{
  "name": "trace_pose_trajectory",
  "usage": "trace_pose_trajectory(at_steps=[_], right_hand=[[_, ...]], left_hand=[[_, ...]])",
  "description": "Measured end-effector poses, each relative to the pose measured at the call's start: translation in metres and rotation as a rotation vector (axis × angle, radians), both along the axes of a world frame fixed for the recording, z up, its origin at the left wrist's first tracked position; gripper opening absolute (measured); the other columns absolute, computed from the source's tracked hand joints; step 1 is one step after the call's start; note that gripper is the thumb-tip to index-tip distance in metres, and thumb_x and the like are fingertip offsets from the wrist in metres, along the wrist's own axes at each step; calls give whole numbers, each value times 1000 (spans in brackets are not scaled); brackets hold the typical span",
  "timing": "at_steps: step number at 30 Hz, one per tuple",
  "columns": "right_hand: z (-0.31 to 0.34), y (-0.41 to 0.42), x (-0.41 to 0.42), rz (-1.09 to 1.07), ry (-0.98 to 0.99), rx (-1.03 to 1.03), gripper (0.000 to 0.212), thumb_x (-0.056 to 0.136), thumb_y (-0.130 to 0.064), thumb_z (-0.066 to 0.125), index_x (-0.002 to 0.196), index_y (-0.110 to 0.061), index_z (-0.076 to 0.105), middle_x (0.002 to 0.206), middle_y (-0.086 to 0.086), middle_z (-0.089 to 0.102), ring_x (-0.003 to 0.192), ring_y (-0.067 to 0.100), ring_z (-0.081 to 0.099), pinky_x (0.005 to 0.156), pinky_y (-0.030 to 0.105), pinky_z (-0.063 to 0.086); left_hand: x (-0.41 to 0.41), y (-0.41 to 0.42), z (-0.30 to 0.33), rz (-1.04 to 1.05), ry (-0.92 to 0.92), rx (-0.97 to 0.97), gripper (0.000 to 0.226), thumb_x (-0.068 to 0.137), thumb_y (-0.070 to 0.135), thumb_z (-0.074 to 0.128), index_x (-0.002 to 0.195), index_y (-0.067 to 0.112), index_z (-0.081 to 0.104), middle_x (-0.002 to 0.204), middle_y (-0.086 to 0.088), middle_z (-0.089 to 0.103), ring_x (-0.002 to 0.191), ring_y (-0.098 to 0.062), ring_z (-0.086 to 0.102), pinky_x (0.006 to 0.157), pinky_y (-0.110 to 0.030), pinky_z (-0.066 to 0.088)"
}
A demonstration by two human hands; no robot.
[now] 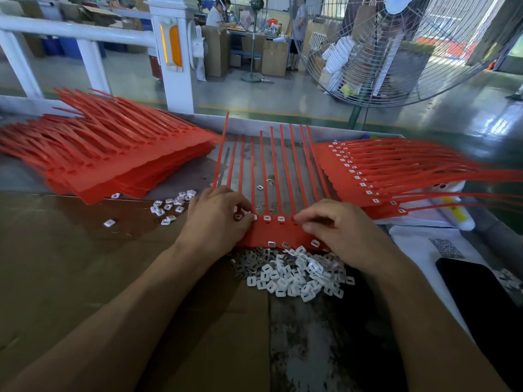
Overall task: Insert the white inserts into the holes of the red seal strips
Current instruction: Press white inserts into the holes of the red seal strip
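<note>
Workbench (85, 278): both hands press inserts (white) (267, 218).

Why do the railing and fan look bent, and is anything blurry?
Head view: the wide lens bows the railing and fan near the edges; the strips on the right smear outward; glare streaks the floor; both hands stay fairly sharp.

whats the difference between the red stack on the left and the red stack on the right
The left stack shows empty slots with no white pieces; the right stack has a white insert seated in each visible hole. The left stack's tails fan up and away to the left; the right stack's tails sweep out to the right. Both are piles of the same red seal strips, flanking the sheet under the hands.
</note>
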State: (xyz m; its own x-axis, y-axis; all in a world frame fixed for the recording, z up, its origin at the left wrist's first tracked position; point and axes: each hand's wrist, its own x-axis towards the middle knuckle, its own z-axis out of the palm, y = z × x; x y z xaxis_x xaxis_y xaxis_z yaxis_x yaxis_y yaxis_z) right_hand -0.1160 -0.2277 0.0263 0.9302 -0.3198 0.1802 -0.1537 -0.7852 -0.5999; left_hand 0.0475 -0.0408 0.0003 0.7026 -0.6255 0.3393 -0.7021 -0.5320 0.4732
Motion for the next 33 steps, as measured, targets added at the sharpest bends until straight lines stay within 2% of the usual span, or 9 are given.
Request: trace_pose_trajectory(at_steps=[2,4,7,13,17,21,24,30,33], right_hand=[[3,-5,-7,10,24,35,14,92,-20,77,99,-31,80,97,-18,71,92,-3,66,85,21,50],[7,-6,-12,43,68,63,10,88,-22,81,93,-31,80,93,-17,70,89,-1,67,83,20,49],[8,-1,-13,92,111,21,10,85,-25,83,92,-31,81,94,-14,68,92,0,64,81,14,45],[7,5,-9,123,164,-81,13,89,-19,80,98,-29,80,99,-12,66,94,1,61,84,17,46],[6,7,-9,120,138,-99,11,86,-21,83,89,-29,76,90,-14,65,85,1,60,74,15,44],[2,6,-8,13,71,58,13,86,-24,83,81,-30,71,82,-16,71,72,1,66,63,15,47],[-2,6,-5,-70,-10,95,14,88,-22,80,82,-29,70,79,-17,72,70,1,67,60,14,49],[-6,7,2,-135,-114,142,15,86,-13,82,84,-26,73,80,-11,72,77,2,65,69,12,47],[-9,7,5,-160,-128,149,16,86,-12,82,87,-26,75,81,-13,72,80,-3,64,69,7,45]], left_hand=[[1,0,0,0,2,1,13,91,43,68,102,37,71,109,13,60,115,-15,50,104,-40,32],[0,1,1,1,3,1,13,91,43,68,102,37,71,109,13,60,115,-15,50,105,-40,33],[-1,1,2,2,2,7,15,91,42,68,104,36,72,112,12,61,116,-15,50,107,-41,34],[-1,2,3,2,9,6,16,91,43,69,105,35,72,115,12,61,117,-14,49,108,-41,32],[0,2,3,3,19,7,16,91,43,68,105,36,72,114,12,61,117,-15,49,108,-41,33],[0,2,3,1,22,3,16,91,43,68,105,36,71,114,12,60,117,-14,49,108,-42,33],[0,2,3,1,15,0,15,91,43,68,104,36,71,113,12,60,115,-14,49,107,-41,33],[0,1,2,-3,20,-3,14,91,43,68,103,37,71,112,14,59,116,-13,49,106,-41,33],[1,1,1,-5,21,-5,13,91,43,68,103,37,71,112,14,60,116,-13,49,106,-42,33]])
